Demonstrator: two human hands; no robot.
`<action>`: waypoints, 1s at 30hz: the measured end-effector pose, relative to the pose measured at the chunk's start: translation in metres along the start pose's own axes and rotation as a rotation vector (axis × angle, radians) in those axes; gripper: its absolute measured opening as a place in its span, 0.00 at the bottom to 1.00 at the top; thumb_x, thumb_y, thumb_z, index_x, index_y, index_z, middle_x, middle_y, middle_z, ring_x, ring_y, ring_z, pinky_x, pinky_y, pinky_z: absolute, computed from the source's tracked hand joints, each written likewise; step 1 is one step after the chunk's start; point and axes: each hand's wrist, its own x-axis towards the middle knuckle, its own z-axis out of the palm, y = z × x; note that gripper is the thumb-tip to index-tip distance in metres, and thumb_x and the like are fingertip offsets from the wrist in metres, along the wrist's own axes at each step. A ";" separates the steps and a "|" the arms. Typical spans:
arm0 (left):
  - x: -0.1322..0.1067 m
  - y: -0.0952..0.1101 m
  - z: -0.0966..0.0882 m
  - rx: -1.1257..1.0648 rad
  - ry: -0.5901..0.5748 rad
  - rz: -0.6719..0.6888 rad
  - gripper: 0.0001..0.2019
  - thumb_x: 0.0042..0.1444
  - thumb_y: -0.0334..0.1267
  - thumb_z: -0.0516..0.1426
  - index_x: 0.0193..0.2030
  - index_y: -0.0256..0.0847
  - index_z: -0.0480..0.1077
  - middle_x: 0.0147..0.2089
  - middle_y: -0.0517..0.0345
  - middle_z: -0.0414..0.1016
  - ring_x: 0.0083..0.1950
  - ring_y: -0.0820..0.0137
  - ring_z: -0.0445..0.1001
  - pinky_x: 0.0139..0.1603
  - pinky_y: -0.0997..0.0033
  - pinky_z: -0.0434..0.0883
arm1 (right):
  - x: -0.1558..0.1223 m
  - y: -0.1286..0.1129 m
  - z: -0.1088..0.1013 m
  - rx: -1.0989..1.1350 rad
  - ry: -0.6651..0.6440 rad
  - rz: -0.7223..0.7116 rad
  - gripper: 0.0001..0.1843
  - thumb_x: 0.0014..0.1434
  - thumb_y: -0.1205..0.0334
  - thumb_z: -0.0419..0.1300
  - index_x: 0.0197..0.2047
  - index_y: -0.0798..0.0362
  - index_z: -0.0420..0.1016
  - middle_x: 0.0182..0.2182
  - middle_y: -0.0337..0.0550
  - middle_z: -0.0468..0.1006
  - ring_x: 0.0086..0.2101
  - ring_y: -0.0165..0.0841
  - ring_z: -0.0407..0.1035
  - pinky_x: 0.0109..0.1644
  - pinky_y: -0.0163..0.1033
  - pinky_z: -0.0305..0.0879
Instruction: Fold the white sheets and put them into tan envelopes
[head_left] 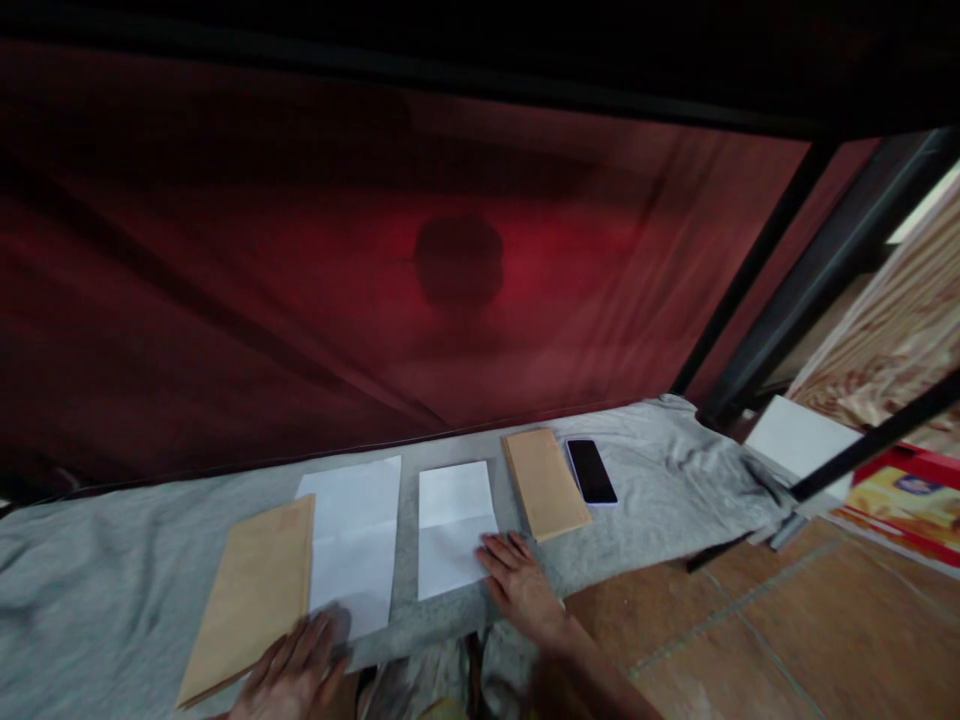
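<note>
My left hand (289, 675) lies with fingers stretched out at the near edge of a brown envelope (251, 590) and the white paper sheets (352, 545) beside it. Fingertips of my right hand (519, 585) rest on the lower right corner of a creased white sheet (454, 525); the hand is flat, its fingers extended. Just past that hand sits a smaller stack of brown envelopes (546, 480). To its right is a smartphone (591, 470) with a dark screen and a pale case. Neither hand grips anything.
A grey cloth (675, 470) covers the narrow table. Behind it hangs a dark red curtain (300, 300), with black frame bars (757, 270) at the right. A white box (799, 445) and a red and yellow carton (911, 495) stand beyond the table's right end, above a tiled floor (720, 630).
</note>
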 end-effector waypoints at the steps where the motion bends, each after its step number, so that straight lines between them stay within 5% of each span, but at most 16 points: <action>1: 0.000 0.011 0.000 -0.041 0.054 0.021 0.23 0.59 0.35 0.52 0.59 0.48 0.76 0.66 0.53 0.74 0.67 0.56 0.71 0.69 0.52 0.68 | -0.001 0.000 -0.002 0.003 -0.004 0.001 0.21 0.72 0.61 0.53 0.66 0.46 0.70 0.65 0.41 0.71 0.63 0.35 0.66 0.71 0.50 0.58; 4: 0.014 0.065 -0.002 -0.190 0.216 0.089 0.24 0.65 0.41 0.50 0.66 0.47 0.70 0.69 0.53 0.69 0.69 0.60 0.69 0.69 0.56 0.69 | -0.002 -0.002 -0.008 0.012 -0.022 -0.015 0.24 0.71 0.59 0.55 0.68 0.47 0.67 0.67 0.43 0.69 0.65 0.37 0.64 0.72 0.52 0.56; 8: 0.064 0.141 -0.005 -0.307 0.253 0.230 0.26 0.70 0.40 0.43 0.73 0.38 0.59 0.73 0.49 0.63 0.74 0.63 0.62 0.71 0.57 0.66 | -0.003 -0.004 -0.010 0.000 -0.036 -0.056 0.26 0.70 0.56 0.57 0.70 0.44 0.65 0.68 0.42 0.66 0.66 0.38 0.62 0.73 0.54 0.54; 12: 0.124 0.181 -0.003 -0.333 0.275 0.234 0.27 0.71 0.40 0.43 0.73 0.33 0.56 0.75 0.43 0.58 0.77 0.60 0.54 0.73 0.53 0.62 | -0.004 -0.003 0.003 0.002 0.027 -0.028 0.21 0.71 0.58 0.56 0.66 0.44 0.70 0.65 0.42 0.72 0.63 0.38 0.66 0.72 0.53 0.55; 16: 0.166 0.185 0.007 -0.281 0.263 0.256 0.26 0.71 0.41 0.44 0.72 0.35 0.59 0.74 0.41 0.59 0.76 0.56 0.55 0.73 0.46 0.59 | -0.005 -0.001 0.017 0.009 0.109 -0.005 0.19 0.70 0.58 0.58 0.62 0.45 0.75 0.61 0.44 0.76 0.61 0.39 0.69 0.70 0.54 0.57; 20: 0.176 0.170 0.019 -0.246 0.258 0.176 0.27 0.70 0.45 0.45 0.71 0.36 0.61 0.73 0.42 0.62 0.75 0.55 0.58 0.73 0.48 0.60 | -0.007 -0.001 0.017 0.030 0.121 -0.015 0.20 0.71 0.58 0.56 0.64 0.45 0.73 0.64 0.43 0.72 0.62 0.39 0.68 0.70 0.53 0.57; 24: 0.155 0.147 0.033 -0.270 0.289 0.067 0.29 0.71 0.46 0.43 0.71 0.30 0.61 0.72 0.37 0.63 0.74 0.53 0.60 0.73 0.48 0.60 | -0.007 -0.002 0.009 0.038 0.072 -0.022 0.22 0.70 0.58 0.56 0.66 0.46 0.71 0.66 0.43 0.70 0.63 0.40 0.66 0.71 0.54 0.56; 30: 0.086 0.138 0.060 -0.367 0.424 0.038 0.27 0.71 0.43 0.43 0.70 0.29 0.61 0.71 0.36 0.65 0.73 0.55 0.62 0.70 0.48 0.65 | -0.008 -0.005 0.001 0.051 0.054 0.005 0.24 0.70 0.61 0.55 0.68 0.49 0.68 0.66 0.46 0.70 0.64 0.40 0.64 0.72 0.54 0.55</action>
